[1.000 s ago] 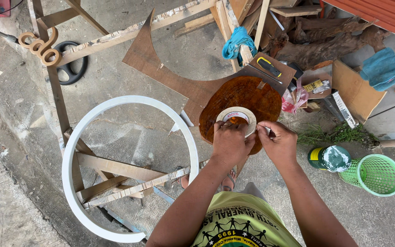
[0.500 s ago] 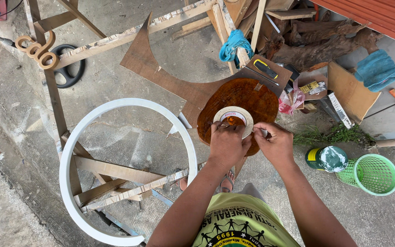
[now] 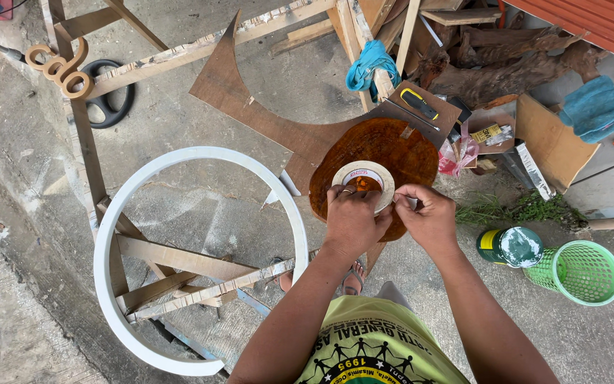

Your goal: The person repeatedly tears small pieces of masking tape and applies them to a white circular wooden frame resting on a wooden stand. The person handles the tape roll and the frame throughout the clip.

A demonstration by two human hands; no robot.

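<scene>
Left hand (image 3: 353,220) gripping; right hand (image 3: 431,219) pinching

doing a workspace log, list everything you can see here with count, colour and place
tape roll: 1, cream, held over the slab
round wood slab: 1, orange-brown, centre
ring: 1, white, left, on a wooden frame
screwdriver: 1, black and yellow, on a board above the slab
cloths: 2, blue, top centre and top right
basket: 1, green, right
tin: 1, green and yellow, beside the basket
left hand: grips the roll
right hand: pinches at the roll's edge
</scene>
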